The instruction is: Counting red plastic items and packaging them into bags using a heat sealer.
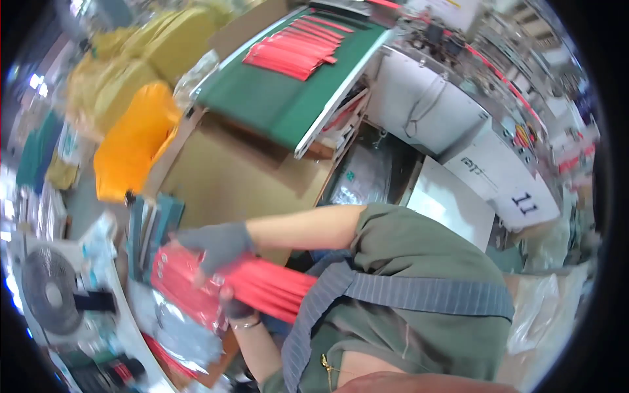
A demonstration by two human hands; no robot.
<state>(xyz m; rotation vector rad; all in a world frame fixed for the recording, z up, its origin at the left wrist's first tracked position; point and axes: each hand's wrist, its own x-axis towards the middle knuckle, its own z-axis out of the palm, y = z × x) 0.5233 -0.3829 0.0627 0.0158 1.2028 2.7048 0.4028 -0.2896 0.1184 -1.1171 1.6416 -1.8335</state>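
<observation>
Red strips (272, 285) in gloved hands (219, 245) (234, 306), room toward edge of green conveyor (259, 105)

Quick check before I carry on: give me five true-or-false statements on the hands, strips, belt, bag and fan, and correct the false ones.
1. The right hand wears a grey glove. True.
2. Both hands, the left hand included, are at the fan. False: both are at a bundle of red strips; the fan stands apart, at the picture's left.
3. The belt is green. True.
4. Nothing lies on the belt. False: a row of other strips, also red, lies on it.
5. The orange bag is left of the belt in the picture. True.
</observation>
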